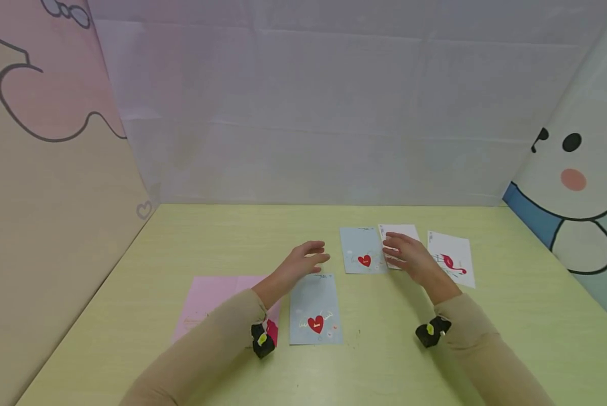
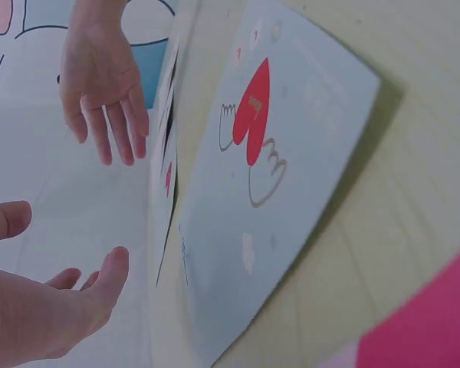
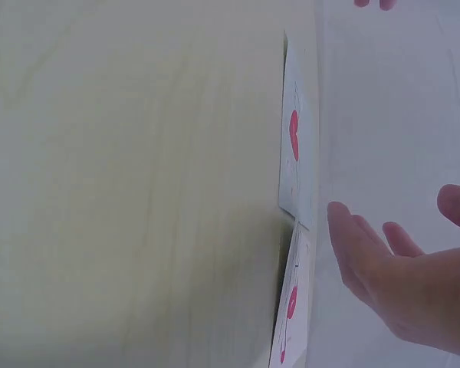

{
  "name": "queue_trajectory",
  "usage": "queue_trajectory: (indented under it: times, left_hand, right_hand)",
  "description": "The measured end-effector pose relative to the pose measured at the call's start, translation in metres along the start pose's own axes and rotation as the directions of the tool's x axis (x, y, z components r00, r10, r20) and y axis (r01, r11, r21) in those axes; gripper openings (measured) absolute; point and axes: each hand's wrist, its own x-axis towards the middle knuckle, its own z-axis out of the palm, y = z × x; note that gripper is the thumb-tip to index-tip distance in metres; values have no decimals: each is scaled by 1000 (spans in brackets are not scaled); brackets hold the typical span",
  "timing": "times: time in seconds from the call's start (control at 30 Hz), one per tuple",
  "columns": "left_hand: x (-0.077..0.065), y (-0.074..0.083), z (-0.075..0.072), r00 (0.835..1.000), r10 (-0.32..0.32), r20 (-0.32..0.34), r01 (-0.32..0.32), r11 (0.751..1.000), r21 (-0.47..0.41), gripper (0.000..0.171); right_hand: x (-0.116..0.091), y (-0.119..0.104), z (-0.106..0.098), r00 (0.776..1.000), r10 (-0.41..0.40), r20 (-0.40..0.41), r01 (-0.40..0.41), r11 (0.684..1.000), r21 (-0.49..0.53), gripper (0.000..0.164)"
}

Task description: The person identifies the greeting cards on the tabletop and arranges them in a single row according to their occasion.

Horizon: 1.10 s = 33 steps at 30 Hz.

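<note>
My left hand (image 1: pixel 300 265) hovers over the table, fingers relaxed and holding nothing, just above the top edge of a light blue card (image 1: pixel 303 301) with a red winged heart. Farther back, my right hand (image 1: pixel 412 259) is raised with loose, spread fingers and grips nothing. It partly covers a white card (image 1: pixel 410 230) in the head view. To that card's left lies another blue heart card (image 1: pixel 351 245); to its right is a white card with a red flamingo (image 1: pixel 467 254). The left wrist view shows the near blue card (image 2: pixel 307 115) with one edge lifted off the table.
A pink sheet (image 1: pixel 212 293) lies at the left of the pale wooden table (image 1: pixel 374 361), partly under my left forearm in the head view. A white sheet (image 1: pixel 308 113) hangs behind the table, and cartoon-printed panels (image 1: pixel 55 197) stand at both sides.
</note>
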Motion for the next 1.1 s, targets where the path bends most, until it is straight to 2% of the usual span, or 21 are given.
queue_trajectory:
  times: [0.27, 0.43, 0.6, 0.83, 1.1]
  left_hand:
    - [23, -2, 11, 996, -85, -41, 79, 987, -139, 52]
    - [32, -4, 19, 987, -136, -84, 123, 981, -150, 52]
    - [38, -6, 29, 977, -188, -100, 172, 974, -150, 51]
    - [41, -7, 39, 978, -190, -87, 173, 970, -168, 52]
    - [42, -5, 42, 977, -191, -94, 168, 963, -211, 52]
  right_hand:
    - [11, 2, -3, 999, 39, 5, -39, 998, 50, 54]
    - [15, 4, -2, 999, 53, 7, -53, 998, 35, 52]
    - [15, 4, -2, 999, 50, -9, -50, 999, -9, 52]
    - [17, 5, -3, 997, 59, -41, -62, 996, -68, 51]
    - [21, 6, -5, 994, 85, -72, -92, 991, -96, 50]
